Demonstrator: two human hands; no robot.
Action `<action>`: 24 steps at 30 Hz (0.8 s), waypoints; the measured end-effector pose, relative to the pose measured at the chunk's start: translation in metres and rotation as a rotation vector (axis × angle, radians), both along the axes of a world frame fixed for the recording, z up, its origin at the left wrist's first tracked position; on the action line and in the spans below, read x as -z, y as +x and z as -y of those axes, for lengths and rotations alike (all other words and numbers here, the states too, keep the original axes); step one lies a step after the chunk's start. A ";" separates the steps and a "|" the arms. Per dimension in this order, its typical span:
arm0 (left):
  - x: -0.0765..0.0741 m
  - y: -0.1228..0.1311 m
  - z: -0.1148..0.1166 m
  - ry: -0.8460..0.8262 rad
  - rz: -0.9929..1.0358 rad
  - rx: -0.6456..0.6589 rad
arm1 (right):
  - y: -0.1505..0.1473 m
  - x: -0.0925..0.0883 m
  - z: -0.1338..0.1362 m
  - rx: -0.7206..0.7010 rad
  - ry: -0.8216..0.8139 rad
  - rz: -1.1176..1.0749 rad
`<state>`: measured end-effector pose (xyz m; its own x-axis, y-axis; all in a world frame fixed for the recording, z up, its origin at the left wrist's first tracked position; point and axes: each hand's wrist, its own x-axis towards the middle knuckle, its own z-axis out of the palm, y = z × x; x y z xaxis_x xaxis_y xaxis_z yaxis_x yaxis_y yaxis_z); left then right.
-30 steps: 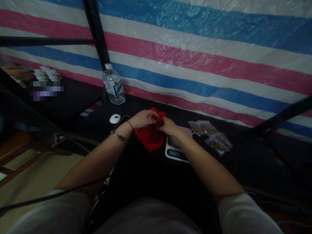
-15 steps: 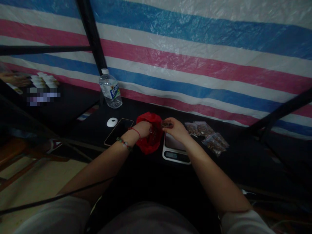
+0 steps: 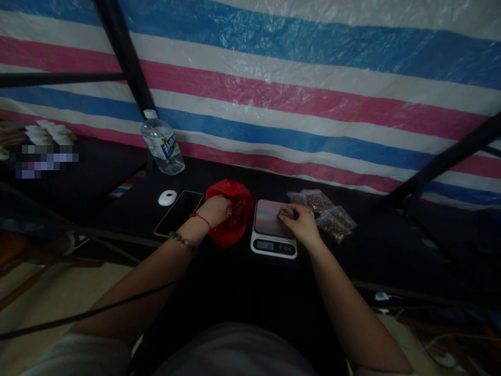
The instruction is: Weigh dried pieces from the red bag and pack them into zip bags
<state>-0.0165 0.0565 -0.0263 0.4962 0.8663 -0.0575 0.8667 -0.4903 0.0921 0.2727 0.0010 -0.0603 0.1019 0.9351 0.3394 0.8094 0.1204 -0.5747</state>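
Note:
My left hand [image 3: 217,210] reaches into a red plastic bag [image 3: 243,204] with loose brownish bits inside. Its fingers are curled and partly hidden; a small shiny, see-through thing shows at the fingertips, too unclear to name. Between the thumb and fingers of my right hand [image 3: 304,223] is a small clear plastic cup [image 3: 286,211] with brown contents. That cup is at the right side of the metal plate of a white digital kitchen scale [image 3: 268,216]; whether it rests there I cannot tell. Just right of this hand lie several small clear bags [image 3: 335,221] of brown bits.
A phone [image 3: 183,209] and a white oval case [image 3: 168,197] lie left of the red bag. Behind them stands a clear plastic bottle [image 3: 163,149]. Striped sheeting [image 3: 274,94] hangs behind the black table. At far left, another person's hand [image 3: 11,136] is near white-capped containers [image 3: 50,133].
My right hand has moved the cup from beside the red bag rightward over the scale plate, uncovering more of the scale. The left hand stays in the bag. The view has shifted slightly right.

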 end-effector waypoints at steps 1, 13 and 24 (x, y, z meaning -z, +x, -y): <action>0.000 -0.001 0.000 -0.001 0.013 -0.002 | -0.001 0.001 0.001 0.003 0.007 0.027; -0.020 -0.027 0.001 -0.038 0.065 -0.114 | 0.019 -0.007 0.016 0.013 0.128 -0.020; -0.024 -0.032 0.001 -0.021 0.113 -0.053 | 0.025 -0.007 0.020 -0.012 0.148 -0.048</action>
